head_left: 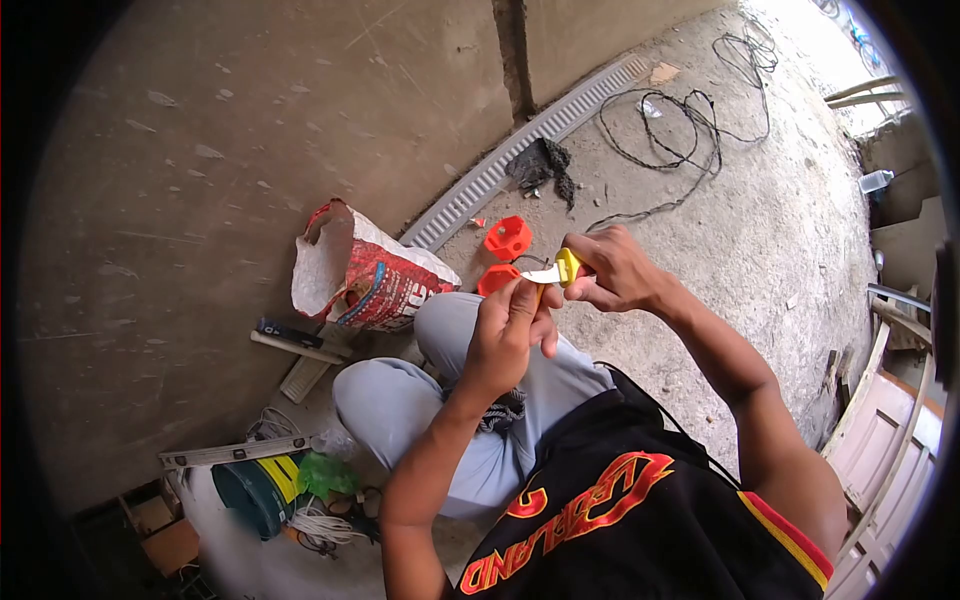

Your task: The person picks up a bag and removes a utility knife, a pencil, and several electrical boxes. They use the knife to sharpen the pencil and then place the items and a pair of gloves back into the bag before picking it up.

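Against the rough grey wall (pixel 250 150) on the left lay a torn paper sack (pixel 365 270), crumpled and printed in red, with a flat metal level (pixel 235 452) and a coil of white cable (pixel 320 525) lower down on the dusty floor.

The person sat with knees drawn up in pale trousers. The left hand (pixel 505 335) was closed in a loose fist around something thin; it looked like a wire end, though it was too small to be sure. An orange plastic piece (pixel 497 277) showed just past its knuckles, and whether the hand touched it could not be told. A second orange piece (pixel 508 237), angular and box-like, sat on the concrete beyond.

The right hand (pixel 615 270) was curled tight around a knife (pixel 558 270) with a yellow handle, its short pale blade pointing toward the left fingers. The step in hand seemed to be trimming or stripping what the left hand held. The next move would call for a shallow, controlled cut kept clear of the thumb.

Further right, thin black wire (pixel 680 130) looped loosely over the gritty floor beside a ribbed grey channel strip (pixel 520 140).
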{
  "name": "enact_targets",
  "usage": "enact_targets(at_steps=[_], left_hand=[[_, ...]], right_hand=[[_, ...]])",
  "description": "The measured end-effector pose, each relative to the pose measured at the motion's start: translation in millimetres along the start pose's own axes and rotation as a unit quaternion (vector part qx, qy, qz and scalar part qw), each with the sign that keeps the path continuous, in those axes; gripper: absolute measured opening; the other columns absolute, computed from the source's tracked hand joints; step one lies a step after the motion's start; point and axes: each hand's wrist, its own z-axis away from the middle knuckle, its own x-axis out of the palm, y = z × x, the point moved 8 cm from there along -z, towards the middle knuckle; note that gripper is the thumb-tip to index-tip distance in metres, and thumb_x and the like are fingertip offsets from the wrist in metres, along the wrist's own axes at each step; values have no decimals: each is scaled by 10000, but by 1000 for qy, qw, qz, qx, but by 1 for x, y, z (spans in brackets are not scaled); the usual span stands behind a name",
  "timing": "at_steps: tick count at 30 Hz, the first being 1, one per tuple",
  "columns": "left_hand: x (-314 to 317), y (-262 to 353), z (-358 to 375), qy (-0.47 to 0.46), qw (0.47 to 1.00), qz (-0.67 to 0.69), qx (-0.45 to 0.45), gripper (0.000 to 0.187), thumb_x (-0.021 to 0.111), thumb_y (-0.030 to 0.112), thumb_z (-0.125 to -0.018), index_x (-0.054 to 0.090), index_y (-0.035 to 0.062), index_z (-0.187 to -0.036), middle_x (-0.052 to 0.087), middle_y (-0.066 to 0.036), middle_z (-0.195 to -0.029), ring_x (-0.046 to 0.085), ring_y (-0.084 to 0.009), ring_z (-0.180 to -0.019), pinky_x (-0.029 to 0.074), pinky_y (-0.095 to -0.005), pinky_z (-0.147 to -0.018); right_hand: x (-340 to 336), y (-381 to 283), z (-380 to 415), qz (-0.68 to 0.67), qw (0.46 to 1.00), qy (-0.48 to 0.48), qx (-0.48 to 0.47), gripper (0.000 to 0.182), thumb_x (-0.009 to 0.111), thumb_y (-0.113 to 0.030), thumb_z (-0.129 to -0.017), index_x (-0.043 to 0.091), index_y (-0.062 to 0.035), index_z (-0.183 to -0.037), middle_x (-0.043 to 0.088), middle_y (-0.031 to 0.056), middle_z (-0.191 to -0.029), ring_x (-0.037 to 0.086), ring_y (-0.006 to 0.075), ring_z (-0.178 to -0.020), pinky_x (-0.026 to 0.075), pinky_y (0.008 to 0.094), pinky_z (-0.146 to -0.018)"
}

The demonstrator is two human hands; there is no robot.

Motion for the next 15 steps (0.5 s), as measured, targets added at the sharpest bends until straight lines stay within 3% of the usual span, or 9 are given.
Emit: enact_targets(at_steps=[2,7,9,15], left_hand=[[0,-1,0,-15,1000,14,-7,387,337,343,-988,511,22,-861,342,36,-558,366,-62,-461,416,-223,-539],[12,-3,3,-104,974,195,-59,353,318,357,-988,486,63,-888,295,49,-528,371,-83,-441,408,-286,-726],[16,-3,5,-123,965,221,-65,342,319,350,-988,491,66,-906,288,49,-526,367,-84,-439,400,-296,-745],[14,-6,2,-128,955,257,-77,322,328,337,-987,510,73,-964,274,52,-520,376,-88,-437,389,-306,-764]], right_hand=[[-1,-1,-1,-2,1000,7,-10,590,430,-625,-835,406,-59,-671,373,94,-512,448,316,-462,337,391,-457],[-5,6,-2,31,997,74,-6,592,422,-632,-834,410,-61,-679,379,91,-517,443,317,-460,333,387,-453],[-16,20,2,39,990,123,57,592,416,-635,-835,411,-62,-690,374,87,-520,435,308,-451,328,384,-447],[-8,0,1,-4,997,71,-33,610,402,-650,-836,403,-59,-684,353,76,-515,413,290,-434,317,378,-442]])
